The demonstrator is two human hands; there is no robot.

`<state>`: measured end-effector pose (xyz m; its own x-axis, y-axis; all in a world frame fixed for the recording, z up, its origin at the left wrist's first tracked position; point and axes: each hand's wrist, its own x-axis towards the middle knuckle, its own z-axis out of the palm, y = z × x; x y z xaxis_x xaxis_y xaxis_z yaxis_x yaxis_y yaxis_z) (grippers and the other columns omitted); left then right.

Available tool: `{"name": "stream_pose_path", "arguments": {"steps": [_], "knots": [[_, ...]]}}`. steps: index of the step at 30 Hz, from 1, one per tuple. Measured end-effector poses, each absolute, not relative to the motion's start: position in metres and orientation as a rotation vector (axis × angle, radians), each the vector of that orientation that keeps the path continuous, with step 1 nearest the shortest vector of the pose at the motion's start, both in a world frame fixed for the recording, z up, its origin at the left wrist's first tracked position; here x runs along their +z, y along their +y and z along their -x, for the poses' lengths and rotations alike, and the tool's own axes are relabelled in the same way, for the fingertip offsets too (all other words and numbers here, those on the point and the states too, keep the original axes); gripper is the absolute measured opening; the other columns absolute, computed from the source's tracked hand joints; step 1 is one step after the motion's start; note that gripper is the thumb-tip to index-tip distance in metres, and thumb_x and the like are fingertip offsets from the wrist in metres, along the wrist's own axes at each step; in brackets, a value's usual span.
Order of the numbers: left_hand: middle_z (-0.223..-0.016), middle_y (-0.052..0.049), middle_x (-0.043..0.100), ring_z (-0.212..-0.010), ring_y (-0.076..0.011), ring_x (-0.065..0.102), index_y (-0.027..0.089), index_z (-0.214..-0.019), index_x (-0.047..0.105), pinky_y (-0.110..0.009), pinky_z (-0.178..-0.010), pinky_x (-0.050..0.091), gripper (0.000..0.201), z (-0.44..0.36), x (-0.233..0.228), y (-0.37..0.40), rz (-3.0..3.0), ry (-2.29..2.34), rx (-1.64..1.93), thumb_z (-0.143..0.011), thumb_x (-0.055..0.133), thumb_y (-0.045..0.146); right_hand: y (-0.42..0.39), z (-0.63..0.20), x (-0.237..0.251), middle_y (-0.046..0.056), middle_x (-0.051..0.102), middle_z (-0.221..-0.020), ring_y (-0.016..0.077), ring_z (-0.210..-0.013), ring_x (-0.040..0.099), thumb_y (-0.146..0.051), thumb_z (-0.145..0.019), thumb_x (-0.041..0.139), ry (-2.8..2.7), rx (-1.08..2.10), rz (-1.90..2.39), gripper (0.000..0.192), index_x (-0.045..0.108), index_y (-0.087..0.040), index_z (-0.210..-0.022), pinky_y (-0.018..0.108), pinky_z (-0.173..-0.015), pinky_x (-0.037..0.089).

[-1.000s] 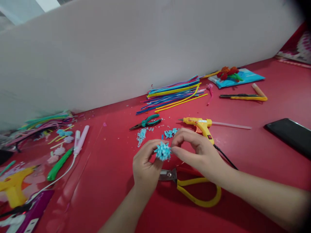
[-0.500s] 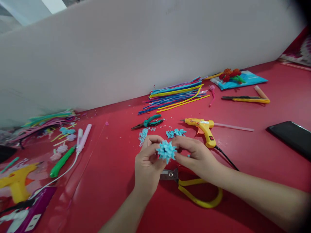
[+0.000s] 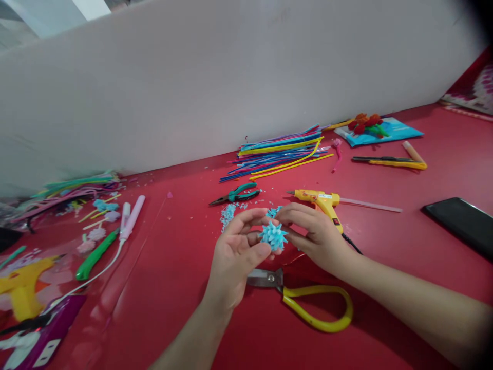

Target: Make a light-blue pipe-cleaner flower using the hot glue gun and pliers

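Observation:
A light-blue spiky pipe-cleaner flower (image 3: pixel 273 236) is held up between my hands above the red table. My left hand (image 3: pixel 239 257) is closed on its left side, with the thumb in front and the fingers curled behind. From the right, my right hand (image 3: pixel 318 234) has its bent fingers closed at the flower's edge; its fingertips are partly hidden. Behind the hands lie more blue pieces (image 3: pixel 274 211), partly covered, and a scatter of blue clippings (image 3: pixel 228 216). Below them rest yellow-handled scissors (image 3: pixel 323 308).
Green-handled pliers (image 3: pixel 236 194), a yellow glue gun (image 3: pixel 318 198) and a bundle of pipe cleaners (image 3: pixel 281 151) lie beyond my hands. A black phone (image 3: pixel 460 223) is at right. At left are a second yellow glue gun (image 3: pixel 25 293), a pink tool (image 3: pixel 133 218) and a purple power strip (image 3: pixel 57 334).
The flower has moved slightly right and up and turned, so its dark centre hole no longer shows. My left fingers have opened out a little around it; more of the scissors is visible.

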<state>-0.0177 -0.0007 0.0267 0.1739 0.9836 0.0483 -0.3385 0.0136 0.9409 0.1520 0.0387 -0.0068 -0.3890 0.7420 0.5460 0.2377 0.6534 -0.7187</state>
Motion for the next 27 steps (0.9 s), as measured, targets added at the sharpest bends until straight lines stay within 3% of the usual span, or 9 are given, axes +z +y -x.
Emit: {"name": "stream_pose_path", "arguments": {"steps": [8, 13, 27], "knots": [[-0.097, -0.003, 0.061, -0.064, -0.0101, 0.062, 0.020, -0.101, 0.067, -0.023, -0.061, 0.055, 0.031, 0.019, 0.024, 0.001, -1.063, 0.918, 1.330, -0.071, 0.074, 0.024, 0.027, -0.154, 0.009, 0.004, 0.060, -0.090, 0.0158, -0.079, 0.055, -0.013, -0.085, 0.055, -1.816, 0.617, 0.885, 0.013, 0.058, -0.021, -0.095, 0.030, -0.073, 0.046], [-0.095, -0.001, 0.060, -0.070, -0.0087, 0.061, 0.022, -0.099, 0.068, -0.019, -0.065, 0.054, 0.030, 0.017, 0.024, 0.003, -1.056, 0.921, 1.365, -0.070, 0.075, 0.021, 0.019, -0.150, 0.022, 0.001, 0.058, -0.077, 0.0147, -0.074, 0.054, -0.016, -0.086, 0.057, -1.719, 0.879, 0.904, 0.010, 0.060, -0.021, -0.078, 0.029, -0.070, 0.044], [-0.094, -0.001, 0.060, -0.070, -0.0074, 0.060, 0.022, -0.100, 0.067, -0.017, -0.065, 0.053, 0.031, 0.021, 0.018, 0.004, -1.106, 0.885, 1.281, -0.071, 0.075, 0.017, 0.021, -0.146, 0.020, -0.001, 0.060, -0.074, 0.0136, -0.072, 0.055, -0.021, -0.080, 0.058, -1.470, 1.237, 0.992, 0.004, 0.060, -0.020, -0.076, 0.027, -0.068, 0.043]]}}
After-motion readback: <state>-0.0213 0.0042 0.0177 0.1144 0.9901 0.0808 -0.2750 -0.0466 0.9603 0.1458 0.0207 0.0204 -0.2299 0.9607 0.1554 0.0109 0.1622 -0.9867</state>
